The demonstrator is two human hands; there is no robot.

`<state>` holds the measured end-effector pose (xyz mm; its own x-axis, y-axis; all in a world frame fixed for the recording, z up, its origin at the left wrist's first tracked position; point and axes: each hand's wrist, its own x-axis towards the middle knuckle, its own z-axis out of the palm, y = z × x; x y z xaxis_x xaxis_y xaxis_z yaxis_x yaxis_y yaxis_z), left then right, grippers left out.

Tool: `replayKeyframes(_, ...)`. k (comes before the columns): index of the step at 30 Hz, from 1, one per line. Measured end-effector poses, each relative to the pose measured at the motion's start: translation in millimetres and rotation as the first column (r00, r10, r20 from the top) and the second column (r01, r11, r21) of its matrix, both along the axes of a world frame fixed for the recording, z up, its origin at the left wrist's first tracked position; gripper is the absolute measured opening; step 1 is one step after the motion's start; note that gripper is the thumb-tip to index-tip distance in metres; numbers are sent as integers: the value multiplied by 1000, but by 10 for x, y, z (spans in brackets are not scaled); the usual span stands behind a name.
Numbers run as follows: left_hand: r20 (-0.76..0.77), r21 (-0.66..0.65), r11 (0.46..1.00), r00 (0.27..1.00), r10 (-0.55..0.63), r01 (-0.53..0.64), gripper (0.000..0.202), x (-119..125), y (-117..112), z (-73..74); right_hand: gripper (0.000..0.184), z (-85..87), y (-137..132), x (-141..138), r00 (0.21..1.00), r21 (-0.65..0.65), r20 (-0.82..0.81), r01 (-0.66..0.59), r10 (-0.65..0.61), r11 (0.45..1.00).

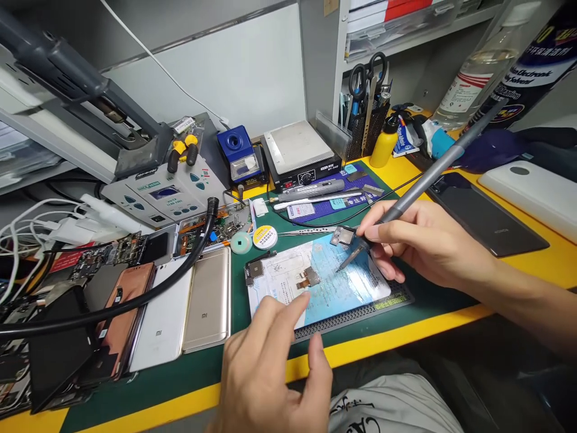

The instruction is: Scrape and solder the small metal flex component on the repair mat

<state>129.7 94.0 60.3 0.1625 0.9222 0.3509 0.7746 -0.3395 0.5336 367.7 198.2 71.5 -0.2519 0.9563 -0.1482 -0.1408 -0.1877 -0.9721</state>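
A person's right hand (428,243) is gripping a grey pen-shaped tool (433,171) between thumb and fingers, its dark tip pointing down at a glossy blue-and-white sheet (367,285). A small metal part with a brown ribbon tail (311,276) is lying on that sheet, left of the tool's tip and just beyond the left index fingertip. The left hand (270,367) is hovering at the sheet's near edge, holding nothing, thumb and index finger spread well apart; whether that fingertip is touching the sheet is unclear. A silvery metal piece (343,236) is sitting beside the right fingertips, and a black component (255,270) is resting at the sheet's far left corner. A gold phone (207,294) is lying left of the sheet.
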Motion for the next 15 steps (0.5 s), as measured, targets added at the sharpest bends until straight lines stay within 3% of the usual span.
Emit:
replayKeyframes(2,307,-276,959,940,149,-61,26,-18,-35,84,8,-2,6,-2,1000,-9,-13,9,-9,1000)
replayKeyframes(4,555,-558,829,758,343,33,21,-56,-23,187,11,-4,8,0,999,-20,-28,14,-15,1000)
replayKeyframes(6,676,-686,696,539,503,212,28,-106,25,267,13,-3,9,4,999,-28,-41,21,-22,999)
replayKeyframes(8,721,-692,628,381,579,355,32,-151,79,300,15,1,13,7,998,-32,-49,28,-30,999)
replayKeyframes(12,782,-607,632,217,585,481,28,-232,56,245,18,-6,31,18,999,-35,-46,22,-24,999)
replayKeyframes(14,789,-594,670,161,593,445,30,-342,-92,183,17,-39,39,60,999,-12,-11,53,-53,999)
replayKeyframes(15,782,-610,707,126,610,358,33,-435,-210,142,16,-66,43,95,997,14,18,74,-75,997)
